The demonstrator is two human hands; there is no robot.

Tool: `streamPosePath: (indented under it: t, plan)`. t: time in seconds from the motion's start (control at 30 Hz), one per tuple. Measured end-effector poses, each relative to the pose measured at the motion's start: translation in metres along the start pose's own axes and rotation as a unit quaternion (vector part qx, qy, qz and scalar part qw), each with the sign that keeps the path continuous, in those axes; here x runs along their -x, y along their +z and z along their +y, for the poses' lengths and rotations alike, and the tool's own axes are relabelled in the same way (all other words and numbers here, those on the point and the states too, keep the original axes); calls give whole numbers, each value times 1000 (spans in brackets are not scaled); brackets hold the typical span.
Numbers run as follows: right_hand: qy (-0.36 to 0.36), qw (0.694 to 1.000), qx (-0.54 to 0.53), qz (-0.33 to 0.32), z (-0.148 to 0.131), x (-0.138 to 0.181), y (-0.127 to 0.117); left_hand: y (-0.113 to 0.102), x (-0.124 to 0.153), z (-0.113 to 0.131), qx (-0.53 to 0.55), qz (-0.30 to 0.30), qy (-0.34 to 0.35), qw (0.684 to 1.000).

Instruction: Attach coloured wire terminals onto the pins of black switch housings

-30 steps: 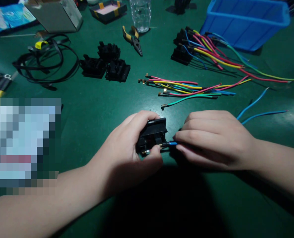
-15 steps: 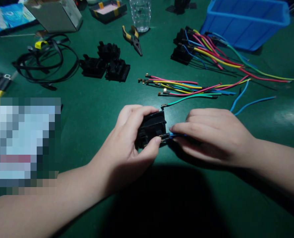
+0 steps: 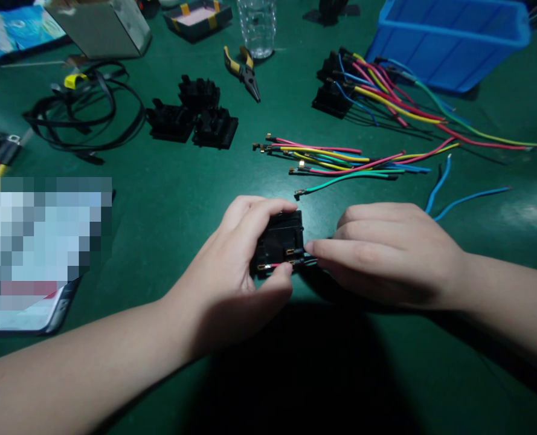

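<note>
My left hand [image 3: 245,254] is closed around a black plastic socket housing [image 3: 277,235], fingers over its far edge and thumb at its near corner. Brass terminals and a short red wire show on the housing beside the thumb. My right hand [image 3: 381,251] pinches wires at the housing's right side; their terminal ends lie against it. The blue wires [image 3: 472,200] stick out beyond the right knuckles, while their middle is hidden by the hand. Just past the housing lies a green wire [image 3: 340,179] with a brass terminal.
Loose coloured wires [image 3: 331,151] lie ahead. Several black housings [image 3: 196,115], pliers [image 3: 247,75], a coiled black cable [image 3: 87,115] and a clear cup [image 3: 257,27] are farther back. Wired housings [image 3: 331,99] stand near a blue bin [image 3: 449,48]. A phone [image 3: 60,311] lies left.
The housing has tilted flatter and moved slightly toward me, showing more terminals. My right hand has shifted slightly nearer to me, and the blue wire ends behind it have swung.
</note>
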State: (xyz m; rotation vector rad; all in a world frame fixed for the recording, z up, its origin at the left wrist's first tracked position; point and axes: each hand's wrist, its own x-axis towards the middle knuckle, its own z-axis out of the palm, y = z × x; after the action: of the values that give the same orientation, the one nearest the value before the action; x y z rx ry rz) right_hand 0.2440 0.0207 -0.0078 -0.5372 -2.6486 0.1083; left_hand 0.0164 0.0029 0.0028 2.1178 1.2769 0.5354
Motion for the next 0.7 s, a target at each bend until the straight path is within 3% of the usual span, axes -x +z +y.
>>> streamPosePath:
  t: [0.33, 0.7]
  plan:
    - [-4, 1000, -6, 7, -1, -2, -1, 1, 0, -5, 4, 12, 36, 999]
    - [-4, 1000, -25, -2, -1, -1, -1, 1, 0, -2, -5, 16, 19, 1000]
